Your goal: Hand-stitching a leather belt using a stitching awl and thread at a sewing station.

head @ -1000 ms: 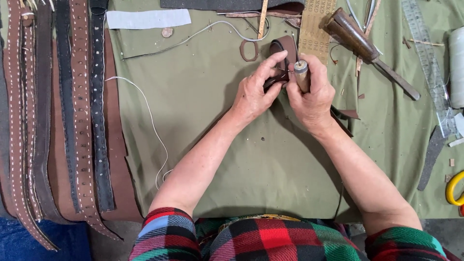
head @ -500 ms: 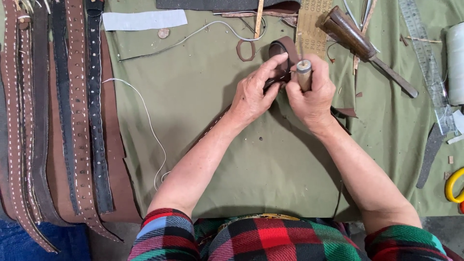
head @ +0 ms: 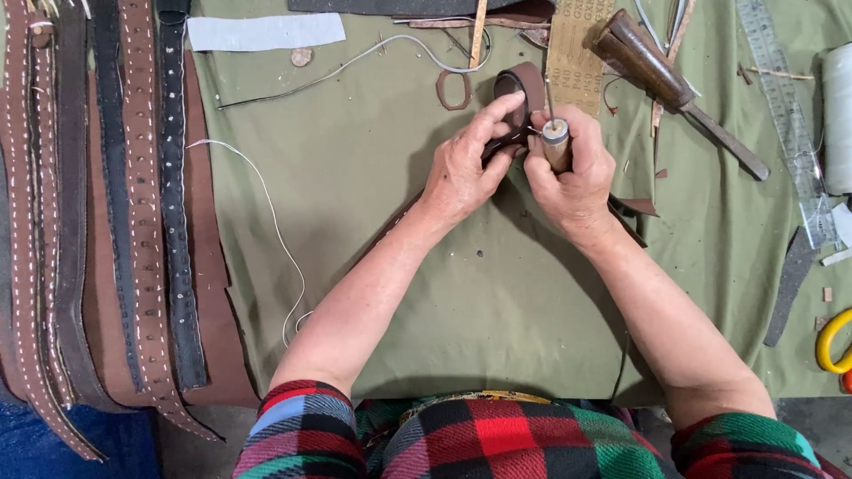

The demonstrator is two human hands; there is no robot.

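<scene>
Leather strap (head: 524, 89) pinched by left hand (head: 466, 168); right hand (head: 572, 177) grips awl (head: 556, 142).

Two hands are at work: the left hand (head: 461, 168) and the right hand (head: 572, 173). One awl (head: 555, 137) and one brown leather strap (head: 524, 89) are in them. At the left lie about six belts (head: 133, 222), stitched or punched; their overlap makes the count unsure. On the green cloth (head: 399, 266) there are also one white thread (head: 275, 222), one clear ruler (head: 785, 115), one wooden-handled tool (head: 666, 80), one leather loop (head: 454, 89) and one white strip (head: 266, 31).
</scene>
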